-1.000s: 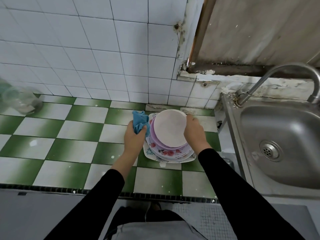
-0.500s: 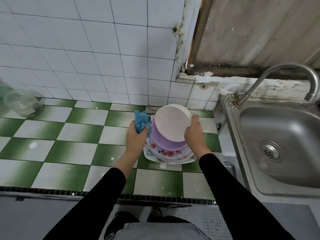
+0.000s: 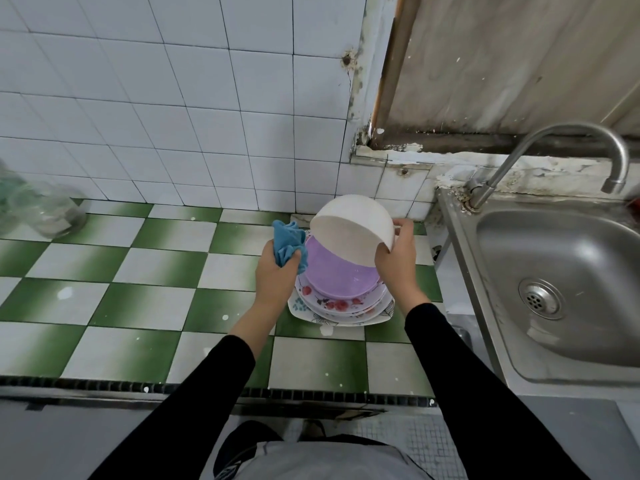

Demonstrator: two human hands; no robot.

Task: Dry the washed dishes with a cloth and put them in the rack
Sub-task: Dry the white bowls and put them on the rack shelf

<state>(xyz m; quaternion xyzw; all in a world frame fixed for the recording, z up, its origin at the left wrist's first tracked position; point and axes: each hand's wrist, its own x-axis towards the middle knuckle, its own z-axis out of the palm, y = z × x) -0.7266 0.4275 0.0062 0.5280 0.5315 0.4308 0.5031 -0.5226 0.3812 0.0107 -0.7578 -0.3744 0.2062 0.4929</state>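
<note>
My right hand [image 3: 396, 257] grips the rim of a white bowl [image 3: 351, 230], tilted with its underside toward me, above a stack of dishes. The stack's top piece is a purple bowl [image 3: 337, 275]; below it lie flowered plates [image 3: 341, 304] and a square patterned plate [image 3: 346, 320] on the green and white tiled counter [image 3: 145, 299]. My left hand [image 3: 275, 275] holds a bunched blue cloth [image 3: 289, 247] at the stack's left side. No rack is in view.
A steel sink [image 3: 554, 292] with a curved tap [image 3: 540, 157] lies to the right. A clear glass jar [image 3: 45, 213] lies on its side at the counter's far left. White wall tiles stand behind.
My right hand has lifted the white bowl off the stack and tilted it up, uncovering the purple bowl. The left hand with the cloth has stayed beside the stack.
</note>
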